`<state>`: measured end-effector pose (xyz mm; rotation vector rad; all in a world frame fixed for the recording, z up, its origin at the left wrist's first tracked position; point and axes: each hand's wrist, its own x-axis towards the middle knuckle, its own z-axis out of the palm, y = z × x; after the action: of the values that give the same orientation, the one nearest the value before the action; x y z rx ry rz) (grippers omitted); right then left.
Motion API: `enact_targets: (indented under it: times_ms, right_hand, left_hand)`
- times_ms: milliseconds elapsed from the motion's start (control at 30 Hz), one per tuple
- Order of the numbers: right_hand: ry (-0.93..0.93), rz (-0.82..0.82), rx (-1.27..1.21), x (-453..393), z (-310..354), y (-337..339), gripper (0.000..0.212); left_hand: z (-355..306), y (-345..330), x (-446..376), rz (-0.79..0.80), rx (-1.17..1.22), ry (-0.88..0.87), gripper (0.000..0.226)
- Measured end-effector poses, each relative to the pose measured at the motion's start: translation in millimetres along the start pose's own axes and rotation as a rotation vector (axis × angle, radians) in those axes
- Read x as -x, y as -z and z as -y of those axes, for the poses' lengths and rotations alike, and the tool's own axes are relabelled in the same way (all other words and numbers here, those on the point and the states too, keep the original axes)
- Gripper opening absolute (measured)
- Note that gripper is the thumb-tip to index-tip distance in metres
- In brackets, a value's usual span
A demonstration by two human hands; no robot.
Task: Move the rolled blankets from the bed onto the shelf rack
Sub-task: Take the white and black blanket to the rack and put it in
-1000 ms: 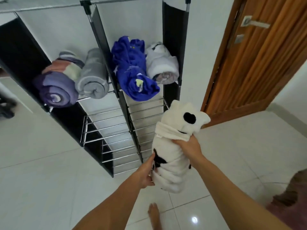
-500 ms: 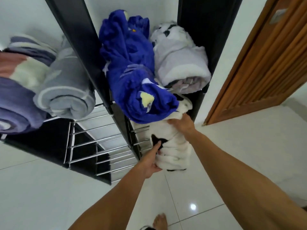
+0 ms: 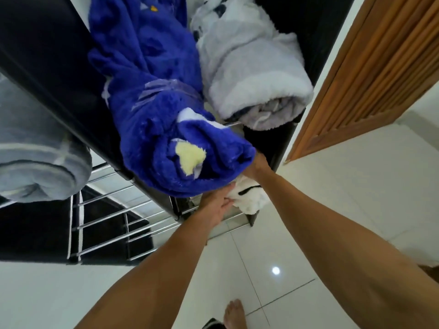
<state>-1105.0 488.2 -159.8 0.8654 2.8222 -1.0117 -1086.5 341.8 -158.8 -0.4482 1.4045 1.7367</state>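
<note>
The rolled white blanket with black patches (image 3: 249, 198) lies on a lower wire shelf of the black shelf rack (image 3: 59, 74), mostly hidden under the blue roll. My left hand (image 3: 218, 200) grips its near end from the left. My right hand (image 3: 257, 167) reaches over its top, fingers hidden behind the blue roll. On the shelf above lie a rolled blue blanket (image 3: 166, 129) with a pale yellow patch and a rolled white-grey blanket (image 3: 249, 74). A grey-blue rolled blanket (image 3: 35, 162) rests in the left compartment.
Chrome wire shelves (image 3: 114, 224) show below the left compartment. A wooden door (image 3: 380, 67) stands at the right. White tiled floor (image 3: 308, 210) lies underfoot, with my bare foot (image 3: 234, 314) at the bottom edge.
I have come closer to the rack. Both hands have pushed the white blanket from mid-air into the lower right shelf, under the blue roll.
</note>
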Motion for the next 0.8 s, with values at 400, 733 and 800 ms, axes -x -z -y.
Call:
enact_targets:
  times_ms: [400,733,800]
  right_hand:
    - [-0.262,-0.068,-0.275,148.3,-35.5,31.5,0.041]
    - [-0.701,-0.149,-0.451,354.5,-118.9,40.7,0.038]
    - [-0.756,-0.177,-0.500,402.5,-128.4,41.3,0.036]
  left_hand:
    - [43.9,-10.0,42.7,-0.254,-0.647,-0.115,0.062]
    - [138.8,-51.3,128.5,0.419,-1.594,-0.057,0.048]
    - [160.2,-63.7,151.1,0.493,-1.670,-0.081,0.048]
